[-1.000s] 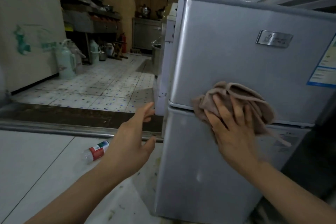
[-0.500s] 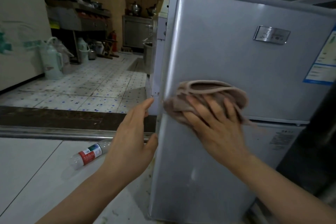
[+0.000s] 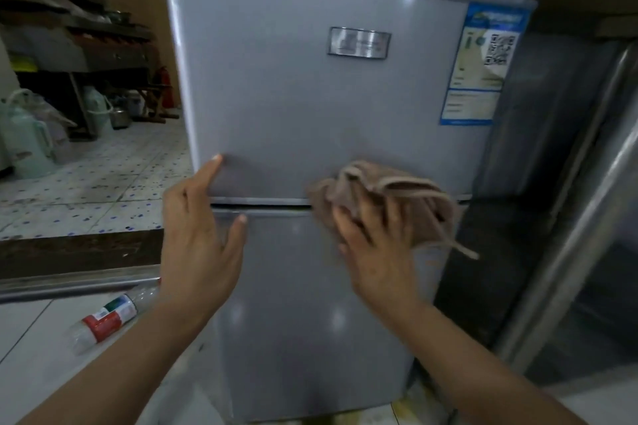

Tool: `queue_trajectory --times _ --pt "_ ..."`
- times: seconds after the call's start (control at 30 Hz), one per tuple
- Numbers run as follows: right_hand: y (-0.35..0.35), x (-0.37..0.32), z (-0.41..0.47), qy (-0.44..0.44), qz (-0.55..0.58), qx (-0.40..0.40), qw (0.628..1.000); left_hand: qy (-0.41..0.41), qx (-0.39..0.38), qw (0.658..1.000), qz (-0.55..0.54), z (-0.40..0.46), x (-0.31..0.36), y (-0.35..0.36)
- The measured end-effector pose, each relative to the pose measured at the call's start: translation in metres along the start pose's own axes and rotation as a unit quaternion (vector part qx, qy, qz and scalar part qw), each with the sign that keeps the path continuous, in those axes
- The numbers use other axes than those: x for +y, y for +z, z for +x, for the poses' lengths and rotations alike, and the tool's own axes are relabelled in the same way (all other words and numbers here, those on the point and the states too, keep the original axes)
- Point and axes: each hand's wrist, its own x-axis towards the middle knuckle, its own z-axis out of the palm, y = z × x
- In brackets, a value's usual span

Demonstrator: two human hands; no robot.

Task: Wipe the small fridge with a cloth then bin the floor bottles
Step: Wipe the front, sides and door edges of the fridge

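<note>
**Cloth on the door seam, one bottle low to your left**

Head view: your right hand [image 3: 376,245] presses the bunched cloth [image 3: 390,197] flat-palmed against the small fridge [image 3: 293,114], across the seam between its two doors. Your left hand [image 3: 200,235] is open, empty, forefinger on the upper door. One bottle [image 3: 107,317] lies on the floor, down-left, nearer your left hand, long axis slanting toward the fridge.

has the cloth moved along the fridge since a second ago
Yes. The cloth went to the door's left edge, then back right along the seam between the two doors of the fridge, under the right hand.
</note>
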Motion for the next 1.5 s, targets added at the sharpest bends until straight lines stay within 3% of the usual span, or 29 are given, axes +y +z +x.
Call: queue_trajectory --times 0.13,0.23,0.3,0.47,0.63,0.8,0.93,1.03,1.13,1.2,1.37,1.43,1.5 --pt "0.001 0.021 0.002 -0.022 -0.044 -0.006 0.999 0.036 0.020 0.999 0.034 0.002 -0.007 0.003" --pt "-0.006 0.055 -0.015 0.104 -0.063 -0.002 0.993 0.053 0.027 0.998 0.024 0.003 -0.012 0.003" --pt "-0.011 0.067 -0.016 0.174 -0.006 0.006 0.985 0.062 0.034 0.997 0.021 0.003 -0.015 0.005" --pt "-0.019 0.077 0.029 0.245 0.148 0.066 0.956 0.079 0.048 0.996 0.008 0.008 -0.037 0.010" --pt "0.001 0.070 0.001 0.287 0.158 0.090 0.940 0.057 0.041 0.998 -0.001 0.011 -0.075 0.022" --pt "0.022 0.040 -0.094 0.304 0.110 -0.040 0.946 0.079 0.063 0.995 -0.004 0.010 -0.063 0.021" --pt "0.016 0.049 -0.092 0.271 0.038 -0.065 0.959 0.072 0.056 0.996 0.022 -0.011 -0.052 0.015" --pt "0.011 0.065 -0.045 0.175 0.010 0.018 0.984 -0.064 0.004 0.998 0.000 -0.036 -0.062 0.014" --pt "0.017 0.058 -0.024 0.144 0.019 0.079 0.986 -0.107 -0.061 0.991 0.050 -0.052 -0.067 0.022" --pt "0.028 0.039 -0.040 0.103 0.008 0.048 0.993 -0.142 -0.042 0.988 0.033 -0.055 -0.065 0.026" --pt "0.035 0.002 -0.099 -0.139 -0.032 -0.094 0.985 -0.154 -0.033 0.987 0.002 -0.053 -0.062 0.024" --pt "0.027 0.013 -0.089 -0.194 -0.053 -0.102 0.974 -0.148 -0.040 0.988 -0.007 -0.053 -0.061 0.021" --pt "0.017 0.023 -0.057 -0.186 -0.081 -0.062 0.977 -0.145 -0.047 0.988 -0.011 -0.054 -0.061 0.020"
